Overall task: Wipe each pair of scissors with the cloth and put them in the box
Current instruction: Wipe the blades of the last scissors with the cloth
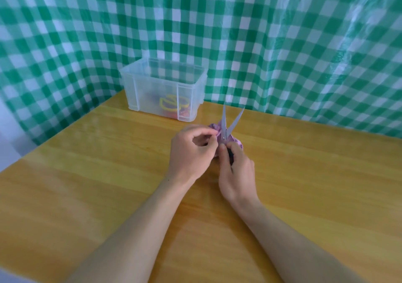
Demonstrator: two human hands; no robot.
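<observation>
The left hand (pixel 191 150) and right hand (pixel 237 174) are bare, as are both forearms up to the near edge; a small dark speck marks the left wrist.

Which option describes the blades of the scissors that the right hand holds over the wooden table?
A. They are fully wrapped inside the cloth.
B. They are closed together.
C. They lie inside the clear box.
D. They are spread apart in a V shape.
D: the two blades of the scissors point away from each other above the right hand, bare and outside the box.
</observation>
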